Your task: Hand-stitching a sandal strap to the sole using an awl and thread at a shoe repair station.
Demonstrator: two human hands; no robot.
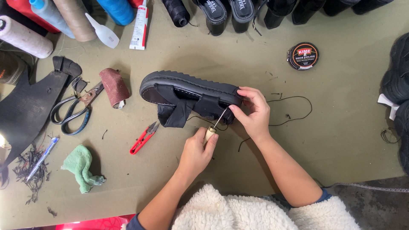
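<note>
At the middle of the counter [332,140] lay the black sandal [189,96], tipped on its side with the ridged sole turned away from me and the straps facing my chest. It looked to me a thick, chunky thing, the sole probably stiff and fairly heavy for a sandal, while the straps hung soft and floppy, one folding loosely downward. I judged the sole's edge the only firm place to hold it; the straps would simply give under my fingers.

My right hand [253,113] was curled around the heel end, thumb and fingers pinching the sole and strap together to steady it. My left hand [197,153] was closed around the pale wooden handle of an awl [214,126], its thin metal shaft pointing up into the strap near my right fingertips. That needle looked sharp and slim, so I reckoned a slip could prick my thumb. Black thread [294,108] trailed from the sandal and looped across the counter to the right.

Just left of my left hand lay red thread snips [144,138], then a crumpled green cloth [81,168]. Farther left sat large scissors [74,111] and a roll of reddish sandpaper [114,87]. A round tin of polish [303,56] stood well apart, up to the right, and spools of thread [74,17] lined the far edge.
</note>
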